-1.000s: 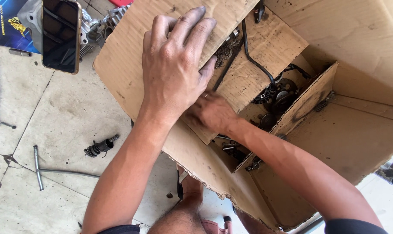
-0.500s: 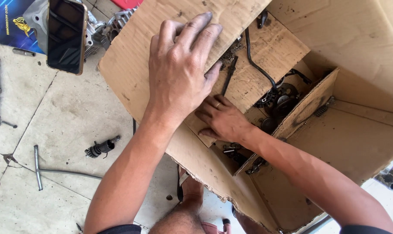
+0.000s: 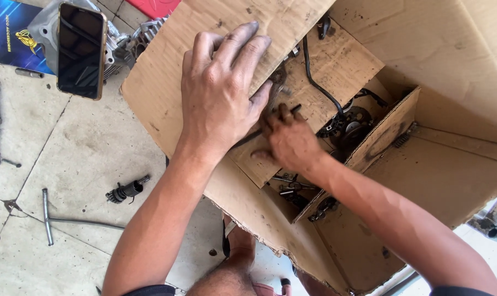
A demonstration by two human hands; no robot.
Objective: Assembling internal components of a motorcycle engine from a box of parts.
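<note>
Head view. Left hand spread flat, palm down, fingers open and pressed on the near flap of a cardboard box, forearm running up from the bottom edge. Right hand reaching in from the lower right, wrist bent, fingers curled around a thin dark rod just under the left thumb; grip partly hidden, so hard to tell how tight. Below it, inside the box, oily metal parts and a dark round engine part with a black cable. On the tiled floor: a phone, a small geared shaft, a T-handle wrench.
</note>
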